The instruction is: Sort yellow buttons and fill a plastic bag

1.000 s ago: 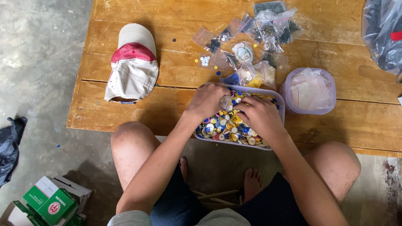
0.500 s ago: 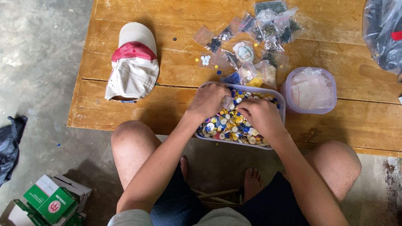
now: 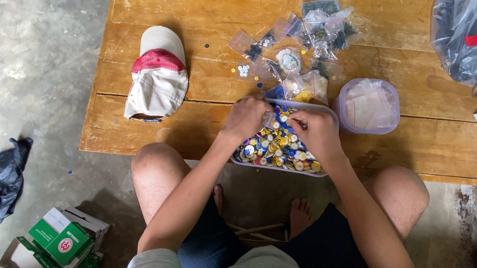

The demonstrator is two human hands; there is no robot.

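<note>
We note both hands barely shifted over the rectangular clear plastic tub of coloured buttons (image 3: 282, 145) at the table edge: left hand (image 3: 245, 117) and right hand (image 3: 318, 132) now pinch a small clear plastic bag (image 3: 270, 118) between them.

I am looking down at what seems a home workspace: a person is sitting barefoot on a bare grey concrete floor (image 3: 42, 53) at a low plank wooden table (image 3: 202, 8), with green cardboard boxes (image 3: 60, 239) lying beside them.
</note>
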